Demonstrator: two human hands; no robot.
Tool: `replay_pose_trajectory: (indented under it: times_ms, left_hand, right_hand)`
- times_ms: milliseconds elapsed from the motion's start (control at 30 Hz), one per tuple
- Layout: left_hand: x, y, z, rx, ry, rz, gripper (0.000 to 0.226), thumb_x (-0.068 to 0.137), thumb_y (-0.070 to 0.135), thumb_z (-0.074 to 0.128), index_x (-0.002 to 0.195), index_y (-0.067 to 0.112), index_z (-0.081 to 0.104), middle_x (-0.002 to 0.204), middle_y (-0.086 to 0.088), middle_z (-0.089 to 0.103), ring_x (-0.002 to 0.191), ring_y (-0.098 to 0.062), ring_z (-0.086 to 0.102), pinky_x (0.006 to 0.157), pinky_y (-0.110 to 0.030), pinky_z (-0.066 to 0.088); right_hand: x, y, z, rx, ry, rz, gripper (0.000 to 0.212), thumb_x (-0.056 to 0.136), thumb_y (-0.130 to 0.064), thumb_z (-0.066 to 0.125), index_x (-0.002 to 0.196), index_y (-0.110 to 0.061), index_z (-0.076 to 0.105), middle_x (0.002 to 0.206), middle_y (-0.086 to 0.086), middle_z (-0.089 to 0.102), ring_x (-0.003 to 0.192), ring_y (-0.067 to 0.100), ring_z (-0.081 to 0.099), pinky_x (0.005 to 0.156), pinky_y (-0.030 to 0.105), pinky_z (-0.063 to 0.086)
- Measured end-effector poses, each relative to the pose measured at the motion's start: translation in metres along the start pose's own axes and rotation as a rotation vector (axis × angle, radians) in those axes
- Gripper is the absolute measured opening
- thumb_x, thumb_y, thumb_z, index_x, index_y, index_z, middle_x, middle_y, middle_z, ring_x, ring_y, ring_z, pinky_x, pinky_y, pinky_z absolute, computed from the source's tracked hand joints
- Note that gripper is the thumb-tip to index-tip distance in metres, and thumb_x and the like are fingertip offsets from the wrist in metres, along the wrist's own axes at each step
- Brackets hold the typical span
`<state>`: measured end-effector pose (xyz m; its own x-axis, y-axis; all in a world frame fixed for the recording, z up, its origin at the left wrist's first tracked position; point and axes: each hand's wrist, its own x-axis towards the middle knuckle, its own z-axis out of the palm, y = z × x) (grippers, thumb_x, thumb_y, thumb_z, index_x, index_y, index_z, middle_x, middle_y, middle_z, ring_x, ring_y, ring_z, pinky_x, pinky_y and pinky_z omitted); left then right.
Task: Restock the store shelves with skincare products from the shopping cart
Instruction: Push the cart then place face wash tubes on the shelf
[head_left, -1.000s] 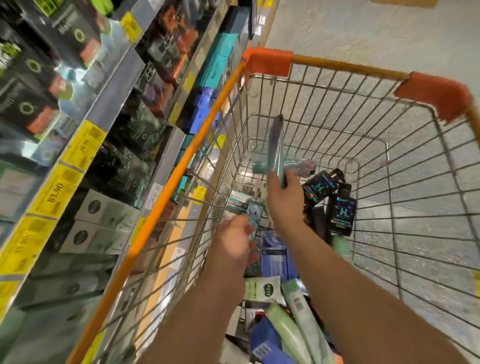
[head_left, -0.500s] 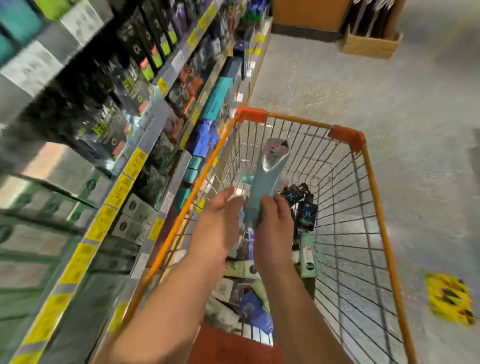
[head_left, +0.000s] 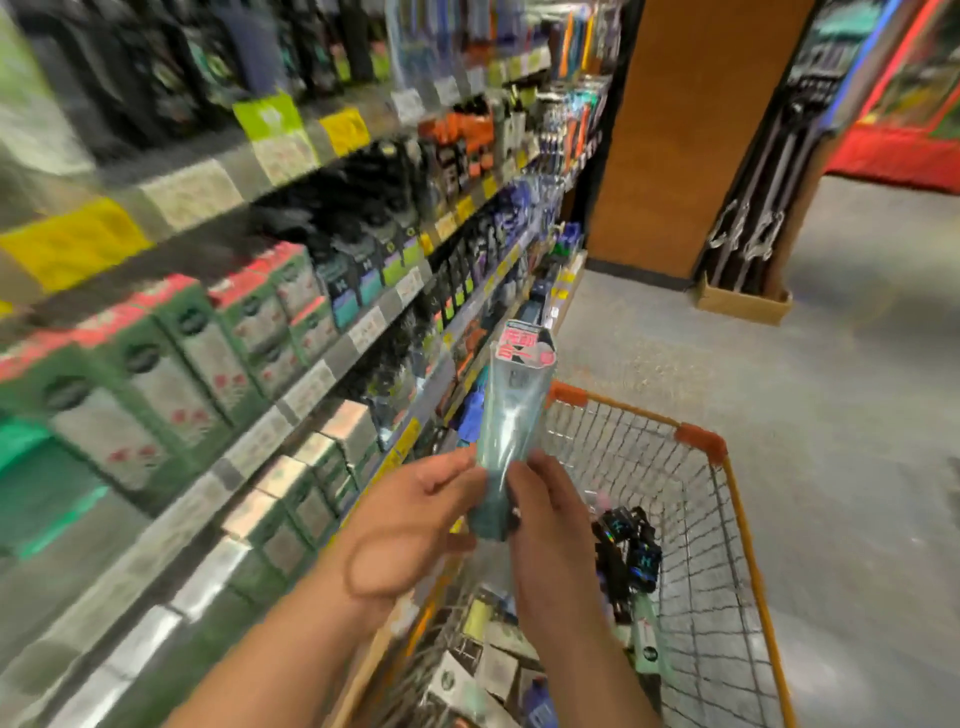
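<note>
The store shelves (head_left: 291, 332) fill the left side, blurred, packed with green boxes (head_left: 156, 374) and dark packs behind yellow price tags (head_left: 72, 241). To their right stands the orange-rimmed shopping cart (head_left: 727, 519), with small boxes and dark packs lying in its basket. Above the cart, both hands hold a teal skincare tube (head_left: 511, 421) upright: the left hand (head_left: 410, 525) pinches its lower edge, and the right hand (head_left: 545, 525) appears to wrap its grip round the base.
</note>
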<state>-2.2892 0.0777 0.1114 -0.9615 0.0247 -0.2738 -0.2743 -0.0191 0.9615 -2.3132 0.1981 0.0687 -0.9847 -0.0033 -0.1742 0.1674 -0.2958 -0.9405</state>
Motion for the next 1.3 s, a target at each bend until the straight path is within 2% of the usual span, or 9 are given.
replay_pose_trajectory:
  times_ms: [100,200,367,567,733,867,967,1133,1300]
  left_hand:
    - [-0.042,0.027,-0.032,0.029,0.037,0.075,0.024,0.105,0.026,0.056,0.119,0.032,0.075,0.105,-0.014,0.075,0.082,-0.016,0.06,0.069,-0.031,0.049]
    - [-0.079,0.043,-0.06,0.029,0.112,0.135,0.031,0.105,0.021,0.055,0.116,0.042,0.075,0.108,-0.01,0.077,0.084,-0.025,0.063,0.073,-0.039,0.05]
    - [-0.141,0.06,-0.106,0.015,0.242,0.227,0.033,0.096,0.007,0.066,0.12,0.028,0.073,0.103,-0.002,0.079,0.085,-0.02,0.073,0.064,-0.027,0.059]
    - [-0.202,0.072,-0.152,0.045,0.409,0.335,0.038,0.083,0.017,0.08,0.114,0.039,0.076,0.105,0.006,0.079,0.085,-0.022,0.074,0.072,-0.036,0.06]
    - [-0.247,0.076,-0.184,-0.017,0.572,0.421,0.04,0.086,0.009,0.081,0.118,0.031,0.074,0.105,0.001,0.079,0.079,-0.019,0.076,0.066,-0.029,0.059]
    - [-0.283,0.081,-0.205,-0.075,0.68,0.483,0.042,0.087,0.0,0.076,0.121,0.022,0.07,0.102,0.001,0.08,0.072,-0.011,0.073,0.06,-0.022,0.055]
    - [-0.307,0.084,-0.219,-0.075,0.77,0.519,0.044,0.084,-0.008,0.074,0.12,0.018,0.07,0.102,-0.001,0.08,0.078,-0.015,0.076,0.062,-0.022,0.056]
    - [-0.34,0.083,-0.236,0.003,1.012,0.535,0.045,0.078,-0.003,0.083,0.107,0.031,0.076,0.098,0.006,0.079,0.079,-0.013,0.076,0.069,-0.026,0.06]
    - [-0.364,0.084,-0.248,0.075,1.176,0.511,0.046,0.078,0.013,0.084,0.104,0.05,0.074,0.1,0.015,0.077,0.084,-0.013,0.073,0.083,-0.041,0.062]
  right_hand:
    - [-0.023,-0.015,0.032,-0.024,-0.117,-0.06,0.03,0.084,-0.032,0.062,0.109,-0.026,0.078,0.101,0.007,0.078,0.092,0.028,0.071,0.078,0.044,0.057]
    - [-0.047,-0.032,0.064,-0.026,-0.291,-0.074,0.034,0.101,-0.014,0.061,0.096,-0.041,0.081,0.096,0.003,0.08,0.085,0.016,0.074,0.07,0.031,0.059]
    - [-0.079,-0.043,0.119,-0.062,-0.433,-0.04,0.021,0.102,-0.016,0.059,0.117,-0.02,0.073,0.108,0.015,0.077,0.108,0.034,0.072,0.105,0.061,0.049]
    - [-0.123,-0.059,0.178,-0.126,-0.64,-0.097,0.025,0.103,-0.021,0.056,0.115,-0.029,0.076,0.113,0.01,0.077,0.111,0.03,0.071,0.104,0.053,0.051]
    - [-0.154,-0.073,0.218,-0.145,-0.861,-0.12,0.04,0.107,-0.007,0.04,0.112,-0.023,0.077,0.107,0.009,0.079,0.103,0.023,0.074,0.084,0.029,0.058]
    - [-0.174,-0.069,0.253,-0.257,-1.001,-0.268,0.041,0.09,-0.015,0.059,0.125,-0.033,0.071,0.114,0.009,0.075,0.099,0.036,0.064,0.086,0.048,0.05]
    - [-0.193,-0.066,0.276,-0.333,-1.058,-0.368,0.056,0.077,-0.024,0.072,0.131,-0.037,0.063,0.117,0.013,0.071,0.093,0.039,0.061,0.087,0.038,0.051]
    - [-0.225,-0.071,0.315,-0.347,-1.171,-0.405,0.054,0.077,0.017,0.075,0.122,-0.01,0.063,0.109,0.004,0.078,0.095,0.012,0.076,0.075,0.016,0.055]
    - [-0.252,-0.08,0.346,-0.398,-1.178,-0.484,0.037,0.08,0.005,0.08,0.109,-0.015,0.07,0.089,-0.005,0.078,0.063,-0.003,0.064,0.058,0.008,0.044]
